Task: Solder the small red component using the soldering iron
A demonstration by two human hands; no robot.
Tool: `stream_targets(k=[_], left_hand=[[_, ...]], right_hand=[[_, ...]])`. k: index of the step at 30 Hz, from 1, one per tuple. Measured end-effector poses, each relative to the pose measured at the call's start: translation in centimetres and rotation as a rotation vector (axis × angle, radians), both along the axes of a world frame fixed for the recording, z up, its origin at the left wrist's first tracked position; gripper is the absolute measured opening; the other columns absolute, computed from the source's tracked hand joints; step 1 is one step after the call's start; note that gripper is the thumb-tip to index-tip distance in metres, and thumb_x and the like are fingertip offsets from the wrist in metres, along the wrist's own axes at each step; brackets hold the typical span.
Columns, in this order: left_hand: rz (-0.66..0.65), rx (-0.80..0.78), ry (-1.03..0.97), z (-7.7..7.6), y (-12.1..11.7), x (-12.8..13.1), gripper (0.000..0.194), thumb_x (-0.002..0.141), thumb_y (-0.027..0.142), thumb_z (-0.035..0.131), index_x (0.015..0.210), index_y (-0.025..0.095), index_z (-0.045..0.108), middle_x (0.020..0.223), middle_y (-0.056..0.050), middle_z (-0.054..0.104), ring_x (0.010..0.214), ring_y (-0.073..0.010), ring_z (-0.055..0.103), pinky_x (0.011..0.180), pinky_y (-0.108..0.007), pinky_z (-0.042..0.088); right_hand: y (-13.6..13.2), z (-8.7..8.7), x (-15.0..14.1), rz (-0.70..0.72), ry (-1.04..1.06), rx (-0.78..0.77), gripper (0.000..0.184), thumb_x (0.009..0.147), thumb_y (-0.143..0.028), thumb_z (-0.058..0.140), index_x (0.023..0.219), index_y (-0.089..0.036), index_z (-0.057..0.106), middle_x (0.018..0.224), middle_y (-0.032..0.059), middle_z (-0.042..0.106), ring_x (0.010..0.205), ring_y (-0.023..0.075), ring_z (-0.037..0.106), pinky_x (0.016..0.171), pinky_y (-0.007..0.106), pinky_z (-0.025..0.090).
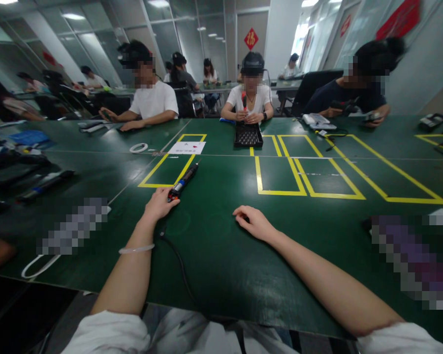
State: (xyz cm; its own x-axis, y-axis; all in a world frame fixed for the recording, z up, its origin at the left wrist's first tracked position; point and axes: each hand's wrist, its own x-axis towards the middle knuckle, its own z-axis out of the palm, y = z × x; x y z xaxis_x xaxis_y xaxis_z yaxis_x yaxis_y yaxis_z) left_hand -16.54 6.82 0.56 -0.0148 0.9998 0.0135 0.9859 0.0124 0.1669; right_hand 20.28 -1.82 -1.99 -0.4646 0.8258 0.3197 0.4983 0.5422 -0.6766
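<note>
My left hand (160, 203) rests on the green table with its fingers closed around the rear end of an electric screwdriver (184, 181). The tool is dark with a blue band, lies slantwise, and has its thin bit pointing away to the upper right. A black cable (179, 258) runs from near my left wrist down to the table's front edge. To the right, my right hand (256, 222) lies on the table, fingers loosely bent, with a gap between thumb and index finger and nothing held.
Yellow tape rectangles (282, 192) mark the table. A printed sheet (187, 148) and a white tape ring (139, 148) lie ahead. Opposite, a person holds a red-handled tool (244, 101) over a black tray of small parts (248, 142). Blurred tools (46, 186) lie left.
</note>
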Motion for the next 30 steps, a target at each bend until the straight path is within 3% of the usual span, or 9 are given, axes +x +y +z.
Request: stream_targets(k=[3, 7, 14, 19, 23, 25, 27, 30], left_hand=[[0.086, 0.009, 0.046, -0.1, 0.5, -2.5, 0.063, 0.083, 0.050, 0.051, 0.139, 0.022, 0.041, 0.138, -0.013, 0.044, 0.122, -0.0299, 0.048, 0.097, -0.038, 0.042], [0.143, 0.055, 0.083, 0.0, 0.3, -3.9, 0.059, 0.085, 0.051, 0.049, 0.138, 0.025, 0.043, 0.139, -0.013, 0.046, 0.120, -0.0325, 0.050, 0.094, -0.042, 0.044], [0.201, 0.220, 0.055, 0.4, -0.6, -2.8, 0.052, 0.079, 0.046, 0.061, 0.123, 0.019, 0.051, 0.123, -0.013, 0.054, 0.112, -0.0293, 0.055, 0.087, -0.039, 0.047], [0.233, 0.191, 0.060, 1.0, -1.1, -2.0, 0.032, 0.086, 0.046, 0.051, 0.100, 0.019, 0.060, 0.114, -0.013, 0.057, 0.103, -0.0290, 0.058, 0.080, -0.038, 0.048], [0.260, 0.326, 0.054, 1.6, -1.5, -0.9, 0.032, 0.089, 0.042, 0.044, 0.098, 0.017, 0.062, 0.110, -0.015, 0.060, 0.102, -0.0313, 0.058, 0.080, -0.041, 0.047], [0.222, 0.410, -0.053, 1.7, -1.6, 0.2, 0.032, 0.089, 0.042, 0.045, 0.101, 0.017, 0.061, 0.107, -0.014, 0.063, 0.101, -0.0297, 0.059, 0.084, -0.041, 0.047], [0.099, 0.404, -0.296, 1.7, -1.7, 2.0, 0.033, 0.089, 0.042, 0.045, 0.104, 0.016, 0.059, 0.101, -0.011, 0.066, 0.095, -0.0252, 0.062, 0.086, -0.039, 0.047], [-0.205, 0.164, -0.726, 1.6, -2.3, 5.5, 0.038, 0.087, 0.046, 0.050, 0.106, 0.014, 0.058, 0.096, -0.009, 0.068, 0.086, -0.0198, 0.065, 0.084, -0.035, 0.049]], right_hand=[[0.1, 0.0, 0.0, -0.002, -0.017, 0.004, 0.013, 0.089, -0.016, 0.053, 0.098, -0.019, 0.062, 0.083, 0.0028, 0.064, 0.077, 0.0159, 0.058, 0.072, 0.028, 0.044], [0.1, 0.1, -0.1, -0.002, -0.032, 0.003, 0.011, 0.088, -0.015, 0.054, 0.095, -0.018, 0.062, 0.081, 0.0027, 0.064, 0.077, 0.0159, 0.058, 0.072, 0.028, 0.044], [0.0, 0.4, 0.0, 0.007, -0.036, 0.002, 0.011, 0.088, -0.015, 0.054, 0.094, -0.018, 0.062, 0.082, 0.0029, 0.064, 0.077, 0.0160, 0.058, 0.072, 0.028, 0.044], [0.1, 0.4, -0.1, 0.011, -0.048, 0.006, 0.011, 0.088, -0.014, 0.054, 0.093, -0.018, 0.063, 0.081, 0.0028, 0.063, 0.077, 0.0159, 0.057, 0.072, 0.028, 0.043], [0.1, 0.3, -0.1, 0.011, -0.049, 0.013, 0.011, 0.088, -0.015, 0.054, 0.093, -0.018, 0.063, 0.081, 0.0027, 0.063, 0.077, 0.0160, 0.057, 0.071, 0.028, 0.043], [0.1, 0.3, -0.1, 0.012, -0.050, 0.016, 0.010, 0.088, -0.015, 0.054, 0.092, -0.018, 0.062, 0.081, 0.0027, 0.063, 0.077, 0.0160, 0.057, 0.071, 0.028, 0.043], [0.1, 0.3, -0.1, 0.013, -0.049, 0.018, 0.010, 0.089, -0.015, 0.054, 0.092, -0.018, 0.062, 0.082, 0.0029, 0.063, 0.077, 0.0161, 0.057, 0.071, 0.028, 0.043], [0.1, 0.2, -0.1, 0.008, -0.045, 0.017, 0.010, 0.089, -0.016, 0.054, 0.093, -0.019, 0.062, 0.082, 0.0029, 0.064, 0.078, 0.0161, 0.057, 0.072, 0.028, 0.044]])
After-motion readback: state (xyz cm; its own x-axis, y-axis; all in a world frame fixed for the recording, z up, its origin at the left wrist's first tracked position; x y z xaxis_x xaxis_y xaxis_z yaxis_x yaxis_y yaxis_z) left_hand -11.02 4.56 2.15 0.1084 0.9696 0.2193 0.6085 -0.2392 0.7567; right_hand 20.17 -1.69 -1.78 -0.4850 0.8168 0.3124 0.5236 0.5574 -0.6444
